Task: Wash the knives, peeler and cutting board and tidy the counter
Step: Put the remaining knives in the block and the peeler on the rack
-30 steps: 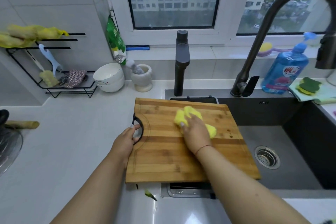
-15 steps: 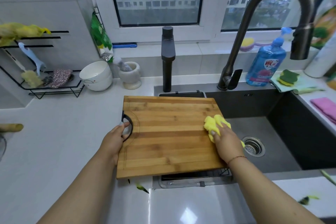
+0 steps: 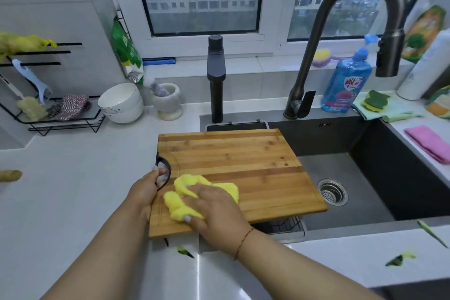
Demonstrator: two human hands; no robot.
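While lying half on the pale grey worktop (image 3: 73, 190) and half over the dark rectangular sink (image 3: 365, 178), one striped bamboo cutting board (image 3: 231, 161) with a black handle loop at its left edge. Left hand (image 3: 146, 190): fingers curling into that loop, gripping the board. Right hand (image 3: 214, 207): pressing down on one crumpled yellow cloth (image 3: 185, 192) at the board's near-left part, fingers bending over it. Two hands just beside each other, not touching.

Standing behind the sink: two dark taps, one tall arched faucet (image 3: 341, 31) and one straight black column tap (image 3: 216, 80). Sitting beside the faucet: one blue pump bottle of dish soap (image 3: 345, 85). Lying on the right: one green-and-yellow sponge (image 3: 375, 101) on a light green cloth (image 3: 389, 111); one folded pink cloth (image 3: 428, 143) nearer.

Resting on the left: stacked white bowls (image 3: 121, 102), count unclear; one pale stone mortar (image 3: 168, 102) holding a pestle. One black wire rack (image 3: 60, 119) holding a patterned cloth and a yellow-headed brush.

Lying on the near worktop: at least four green scraps (image 3: 185, 252).
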